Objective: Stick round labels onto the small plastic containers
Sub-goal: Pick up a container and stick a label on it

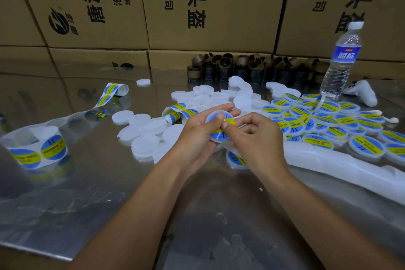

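Observation:
My left hand [198, 131] holds a small round white container [215, 116] above the metal table [109, 193], thumb on its top. A blue and yellow round label [228, 122] lies on that container, and the fingertips of my right hand [252, 138] pinch or press its right edge. Several unlabelled white containers [144, 136] lie to the left of my hands. Several labelled ones [328, 125] are heaped on the right. A strip of label backing with blue-yellow labels [39, 151] curls at the far left, and a shorter piece [175, 112] lies behind my left hand.
Stacked cardboard boxes [208, 6] form a wall behind the table. Brown cardboard cores [241, 68] line the back. A water bottle [341, 59] and a white controller [361, 92] stand at the back right. A long white plastic sleeve [341, 166] lies right of my right forearm.

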`<state>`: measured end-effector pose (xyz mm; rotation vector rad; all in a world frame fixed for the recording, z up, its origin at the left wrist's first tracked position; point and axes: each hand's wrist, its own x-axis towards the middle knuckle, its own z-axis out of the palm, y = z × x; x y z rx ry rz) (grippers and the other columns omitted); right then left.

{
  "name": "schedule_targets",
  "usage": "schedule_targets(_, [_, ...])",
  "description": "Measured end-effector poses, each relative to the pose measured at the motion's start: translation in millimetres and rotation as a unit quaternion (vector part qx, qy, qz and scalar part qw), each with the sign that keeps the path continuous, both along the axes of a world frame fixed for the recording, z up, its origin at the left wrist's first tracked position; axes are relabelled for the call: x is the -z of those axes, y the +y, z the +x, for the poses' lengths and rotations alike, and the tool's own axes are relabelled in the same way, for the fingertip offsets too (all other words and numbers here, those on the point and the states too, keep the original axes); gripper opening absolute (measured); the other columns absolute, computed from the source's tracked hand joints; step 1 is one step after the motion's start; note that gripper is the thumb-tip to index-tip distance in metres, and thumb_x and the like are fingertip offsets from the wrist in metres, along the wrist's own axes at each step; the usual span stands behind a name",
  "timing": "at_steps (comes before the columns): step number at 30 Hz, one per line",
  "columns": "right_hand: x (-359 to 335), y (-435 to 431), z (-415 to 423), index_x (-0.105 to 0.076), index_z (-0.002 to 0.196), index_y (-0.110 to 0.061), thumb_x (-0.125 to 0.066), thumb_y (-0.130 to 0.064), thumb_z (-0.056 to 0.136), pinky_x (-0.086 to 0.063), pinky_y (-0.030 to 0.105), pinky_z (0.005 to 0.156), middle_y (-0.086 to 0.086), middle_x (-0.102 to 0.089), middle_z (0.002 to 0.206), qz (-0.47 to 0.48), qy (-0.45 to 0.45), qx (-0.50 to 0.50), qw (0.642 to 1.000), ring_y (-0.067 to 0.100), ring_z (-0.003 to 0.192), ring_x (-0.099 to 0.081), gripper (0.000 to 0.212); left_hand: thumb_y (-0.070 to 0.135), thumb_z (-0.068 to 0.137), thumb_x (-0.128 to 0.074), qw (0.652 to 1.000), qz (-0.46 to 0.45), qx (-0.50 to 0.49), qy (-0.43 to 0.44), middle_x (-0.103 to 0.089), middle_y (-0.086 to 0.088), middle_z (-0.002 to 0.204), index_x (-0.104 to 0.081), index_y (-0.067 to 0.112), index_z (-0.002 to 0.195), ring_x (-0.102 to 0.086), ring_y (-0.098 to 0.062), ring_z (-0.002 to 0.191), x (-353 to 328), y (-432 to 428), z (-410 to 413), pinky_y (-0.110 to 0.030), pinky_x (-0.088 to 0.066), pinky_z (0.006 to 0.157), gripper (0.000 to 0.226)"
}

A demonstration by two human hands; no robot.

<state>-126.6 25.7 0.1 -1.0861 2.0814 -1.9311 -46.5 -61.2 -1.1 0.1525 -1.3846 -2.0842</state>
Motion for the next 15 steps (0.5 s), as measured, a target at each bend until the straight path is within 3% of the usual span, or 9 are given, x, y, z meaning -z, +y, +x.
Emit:
schedule_targets(3, [0.0,1.3,-1.1,-0.053,0.063,-0.017,-0.07,-0.027,0.08,-0.036,0.015,0.049,-0.008,-0.052,0.046,0.0,0.109,0.033,0.994,0.006,0.048,-0.048,0.025,0.007,0.097,-0.041,1.0,-0.005,0.01,0.0,-0.072,-0.003,0.105,-0.06,0.008,0.11,-0.067,-0.017,0.103,0.0,2.6,-0.8,-0.022,-0.054,0.083,0.023])
schedule_targets(7, [0.8,2.2,-3.5,-0.046,0.067,-0.019,-0.058,-0.032,0.088,-0.033,0.03,0.053,-0.007,-0.047,0.048,0.052,0.205,0.059,0.976,0.013,0.052,-0.047,0.027,0.008,0.095,-0.042,1.0,0.0,0.018,0.003,-0.072,-0.005,0.106,-0.06,0.007,0.11,-0.067,-0.018,0.101,0.4,4.1,-2.1,-0.024,-0.054,0.086,0.024])
schedule_targets(9, [1.6,3.3,-3.7,-0.042,0.074,-0.019,-0.051,-0.038,0.091,-0.031,0.034,0.053,-0.003,-0.046,0.051,0.091,0.247,0.066,0.962,0.025,0.058,-0.049,0.027,0.011,0.093,-0.045,1.0,0.006,0.023,0.007,-0.072,-0.006,0.106,-0.06,0.007,0.111,-0.068,-0.017,0.098,0.4,4.1,-2.2,-0.025,-0.054,0.085,0.024])
schedule_targets(12, [0.7,4.7,-3.8,-0.038,0.08,-0.019,-0.044,-0.046,0.091,-0.031,0.034,0.054,0.0,-0.052,0.059,0.129,0.279,0.084,0.948,0.03,0.066,-0.053,0.03,0.016,0.085,-0.05,0.999,0.013,0.028,0.016,-0.072,-0.007,0.106,-0.06,0.006,0.11,-0.068,-0.018,0.098,0.7,3.1,-2.2,-0.026,-0.055,0.083,0.028])
schedule_targets(15, [-0.5,5.9,-4.5,-0.036,0.074,-0.022,-0.046,-0.06,0.084,-0.03,0.032,0.055,-0.006,-0.052,0.059,0.139,0.263,0.114,0.948,0.023,0.063,-0.05,0.041,0.016,0.09,-0.048,0.999,0.028,0.019,0.028,-0.073,-0.006,0.104,-0.062,0.007,0.106,-0.068,-0.018,0.1,0.7,1.3,-1.9,-0.024,-0.055,0.078,0.024])
